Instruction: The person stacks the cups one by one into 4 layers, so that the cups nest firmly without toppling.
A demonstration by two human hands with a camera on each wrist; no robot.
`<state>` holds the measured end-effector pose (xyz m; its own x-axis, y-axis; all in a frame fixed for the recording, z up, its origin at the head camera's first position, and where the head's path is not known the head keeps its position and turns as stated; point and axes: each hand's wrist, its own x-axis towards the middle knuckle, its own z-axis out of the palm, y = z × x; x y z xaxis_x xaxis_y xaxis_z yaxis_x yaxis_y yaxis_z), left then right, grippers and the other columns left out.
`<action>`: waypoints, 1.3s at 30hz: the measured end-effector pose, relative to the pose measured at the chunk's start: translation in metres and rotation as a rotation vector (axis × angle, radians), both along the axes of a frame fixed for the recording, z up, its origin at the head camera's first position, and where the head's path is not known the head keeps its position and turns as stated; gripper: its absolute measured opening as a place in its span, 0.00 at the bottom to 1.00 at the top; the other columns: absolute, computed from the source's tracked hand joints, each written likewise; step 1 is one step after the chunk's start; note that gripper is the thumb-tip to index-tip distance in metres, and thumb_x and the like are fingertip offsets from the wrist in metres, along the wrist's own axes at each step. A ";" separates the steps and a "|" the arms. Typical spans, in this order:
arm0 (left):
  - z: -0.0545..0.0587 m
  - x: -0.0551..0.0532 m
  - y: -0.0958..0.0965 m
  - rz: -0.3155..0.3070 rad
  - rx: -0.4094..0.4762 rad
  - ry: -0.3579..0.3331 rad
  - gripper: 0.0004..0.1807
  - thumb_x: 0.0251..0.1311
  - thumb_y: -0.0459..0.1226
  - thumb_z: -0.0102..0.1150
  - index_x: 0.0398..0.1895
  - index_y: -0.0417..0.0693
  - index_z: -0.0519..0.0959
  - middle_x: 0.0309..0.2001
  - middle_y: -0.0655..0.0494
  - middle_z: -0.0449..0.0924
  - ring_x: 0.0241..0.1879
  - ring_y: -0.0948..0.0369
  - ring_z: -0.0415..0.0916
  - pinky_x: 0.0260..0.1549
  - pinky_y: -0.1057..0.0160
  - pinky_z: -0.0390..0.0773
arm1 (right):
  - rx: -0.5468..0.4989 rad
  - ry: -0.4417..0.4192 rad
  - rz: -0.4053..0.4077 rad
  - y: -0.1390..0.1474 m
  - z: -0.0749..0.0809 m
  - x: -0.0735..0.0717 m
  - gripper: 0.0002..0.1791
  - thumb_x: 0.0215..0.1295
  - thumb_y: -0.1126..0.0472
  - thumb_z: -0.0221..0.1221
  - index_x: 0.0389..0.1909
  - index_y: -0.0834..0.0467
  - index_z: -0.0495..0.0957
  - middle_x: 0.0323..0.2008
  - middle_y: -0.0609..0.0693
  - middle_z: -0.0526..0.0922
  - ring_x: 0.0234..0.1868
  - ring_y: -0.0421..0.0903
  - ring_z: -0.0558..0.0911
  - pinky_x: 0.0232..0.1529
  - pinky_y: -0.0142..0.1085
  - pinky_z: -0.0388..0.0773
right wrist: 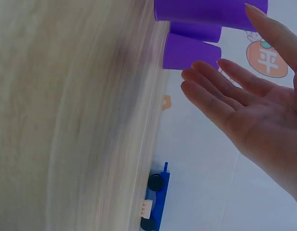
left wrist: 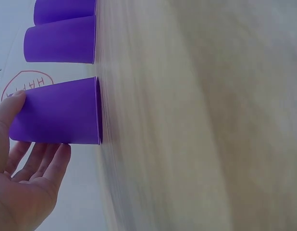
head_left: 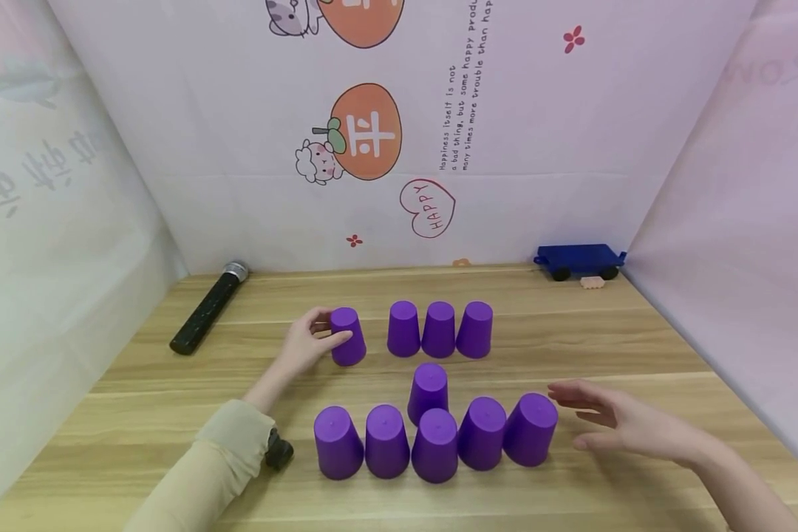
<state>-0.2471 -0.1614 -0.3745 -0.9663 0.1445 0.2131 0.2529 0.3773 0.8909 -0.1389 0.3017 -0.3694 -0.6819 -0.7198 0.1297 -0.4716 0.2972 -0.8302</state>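
At the left end of the back row, my left hand (head_left: 311,341) grips an upside-down purple cup (head_left: 352,347), thumb on the near side and fingers behind. The left wrist view shows the thumb and fingers on opposite sides of this cup (left wrist: 62,115), its rim at the tabletop. Three more upside-down purple cups (head_left: 439,330) stand to its right. A single cup (head_left: 428,391) stands behind the front row of several purple cups (head_left: 386,443). My right hand (head_left: 621,421), fingers extended and holding nothing, is just right of the row's rightmost cup (head_left: 530,431).
A black microphone (head_left: 206,307) lies at the back left of the wooden table (head_left: 638,347). In the back right corner is a blue toy wagon (head_left: 580,258) with a small pale pink block (head_left: 592,282) before it. Printed white cloth (head_left: 539,133) encloses the back and sides.
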 end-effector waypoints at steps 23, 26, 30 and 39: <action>-0.016 -0.025 0.019 -0.071 -0.060 0.015 0.28 0.51 0.37 0.69 0.54 0.35 0.72 0.51 0.37 0.77 0.52 0.43 0.76 0.53 0.52 0.79 | -0.077 -0.125 0.021 -0.024 0.005 0.004 0.30 0.61 0.72 0.57 0.63 0.73 0.59 0.58 0.34 0.73 0.58 0.28 0.71 0.58 0.20 0.70; -0.015 -0.025 0.021 -0.065 -0.068 0.051 0.28 0.49 0.40 0.70 0.52 0.35 0.73 0.49 0.39 0.78 0.50 0.44 0.78 0.50 0.54 0.81 | -0.073 -0.133 0.010 -0.026 0.005 0.004 0.30 0.61 0.71 0.57 0.63 0.73 0.59 0.57 0.34 0.74 0.58 0.28 0.72 0.57 0.20 0.70; -0.014 -0.024 0.023 -0.065 -0.064 0.053 0.28 0.50 0.39 0.69 0.52 0.35 0.73 0.49 0.39 0.78 0.50 0.44 0.78 0.51 0.53 0.80 | -0.069 -0.117 -0.002 -0.029 0.003 0.004 0.30 0.61 0.70 0.58 0.62 0.73 0.59 0.56 0.35 0.74 0.57 0.28 0.72 0.57 0.21 0.71; -0.014 -0.027 0.023 -0.074 -0.071 0.010 0.27 0.51 0.35 0.68 0.54 0.34 0.72 0.51 0.37 0.77 0.52 0.43 0.77 0.55 0.52 0.77 | -0.057 -0.068 -0.043 -0.033 -0.001 0.003 0.28 0.60 0.69 0.60 0.60 0.70 0.64 0.53 0.38 0.77 0.55 0.28 0.74 0.55 0.21 0.73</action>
<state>-0.2743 -0.1388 -0.3886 -0.9505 0.2300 0.2091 0.2907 0.4195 0.8599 -0.1357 0.2690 -0.3707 -0.7207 -0.6824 0.1224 -0.4016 0.2670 -0.8760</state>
